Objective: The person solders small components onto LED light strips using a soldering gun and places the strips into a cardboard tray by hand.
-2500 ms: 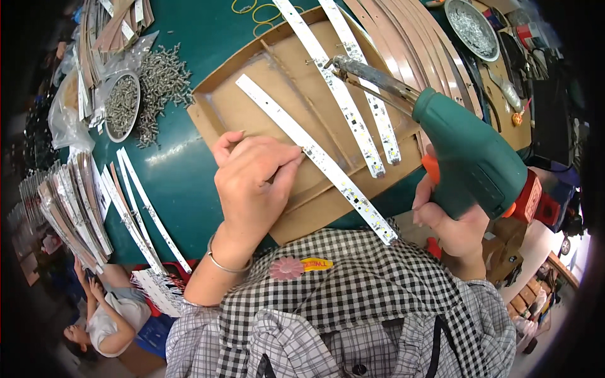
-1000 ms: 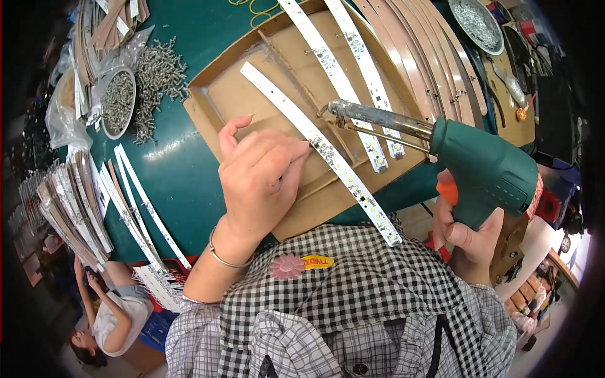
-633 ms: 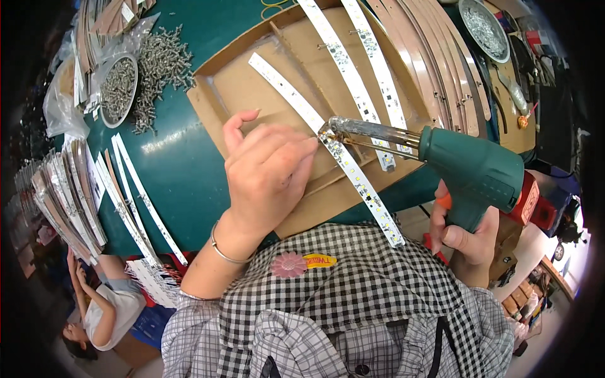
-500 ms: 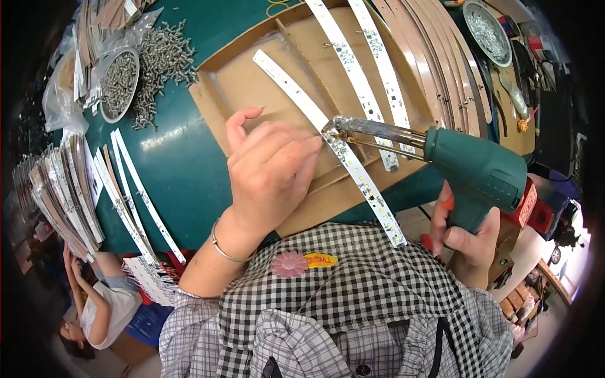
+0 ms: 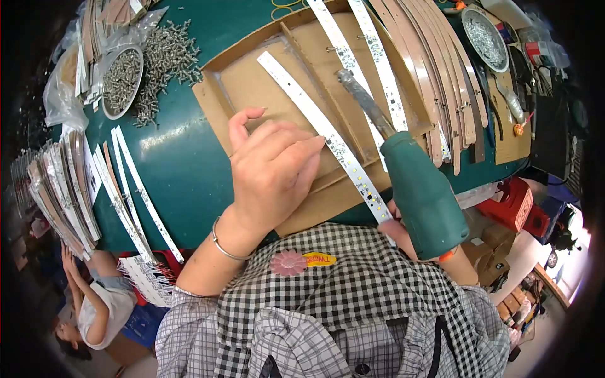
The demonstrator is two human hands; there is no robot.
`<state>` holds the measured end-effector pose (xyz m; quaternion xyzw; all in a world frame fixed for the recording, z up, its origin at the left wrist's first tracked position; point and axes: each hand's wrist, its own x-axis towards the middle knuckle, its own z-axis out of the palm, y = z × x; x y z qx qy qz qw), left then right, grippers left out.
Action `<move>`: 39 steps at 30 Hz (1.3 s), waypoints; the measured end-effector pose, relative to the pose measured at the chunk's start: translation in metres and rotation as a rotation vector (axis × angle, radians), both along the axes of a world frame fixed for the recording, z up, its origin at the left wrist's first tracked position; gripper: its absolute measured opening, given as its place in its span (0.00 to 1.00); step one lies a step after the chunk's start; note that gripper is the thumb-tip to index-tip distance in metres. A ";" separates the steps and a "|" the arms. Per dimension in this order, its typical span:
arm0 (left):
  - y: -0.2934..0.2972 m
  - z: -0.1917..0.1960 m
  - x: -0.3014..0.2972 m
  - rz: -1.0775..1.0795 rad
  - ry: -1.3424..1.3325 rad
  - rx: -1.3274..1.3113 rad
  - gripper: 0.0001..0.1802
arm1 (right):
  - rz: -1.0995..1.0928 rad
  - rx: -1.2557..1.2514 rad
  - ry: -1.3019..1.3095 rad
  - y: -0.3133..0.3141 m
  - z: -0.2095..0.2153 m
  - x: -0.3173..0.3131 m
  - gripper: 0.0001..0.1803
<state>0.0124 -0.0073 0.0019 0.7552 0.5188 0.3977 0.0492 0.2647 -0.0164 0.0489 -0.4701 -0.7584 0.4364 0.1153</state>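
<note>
A white LED strip (image 5: 301,104) lies slantwise over a shallow cardboard tray (image 5: 296,217), its near end over my apron. My left hand (image 5: 274,167) is closed, its index fingertip at the strip's edge beside small components. What the fingers pinch, if anything, is hidden. My right hand (image 5: 409,242) grips a green soldering gun (image 5: 422,195), which covers most of that hand. Its fingers are close to the strip's near end. The gun's dark metal tip points up and away, apart from this strip, above another white LED strip (image 5: 337,34) in the tray.
Brown strips (image 5: 435,75) stand fanned at the tray's right, near a metal bowl (image 5: 485,41) of shiny bits. At left are a bowl (image 5: 123,82), a heap of small metal parts (image 5: 167,60), and stacked strips (image 5: 63,189). Another person (image 5: 104,302) sits at lower left.
The soldering gun has swung from the strip beside my left fingertips, its tip now farther away and its body upright. My right hand has moved left toward the strip's near end. My left hand stays put.
</note>
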 end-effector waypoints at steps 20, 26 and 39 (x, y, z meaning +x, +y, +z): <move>-0.002 0.004 -0.002 0.062 -0.066 -0.060 0.09 | 0.125 0.179 0.184 -0.009 -0.021 0.014 0.39; 0.000 0.000 0.000 0.031 -0.055 -0.029 0.09 | -0.500 -0.389 0.704 -0.014 0.008 0.013 0.49; -0.001 -0.001 -0.001 0.033 -0.059 -0.023 0.10 | -0.616 -0.471 0.626 -0.013 0.040 0.017 0.41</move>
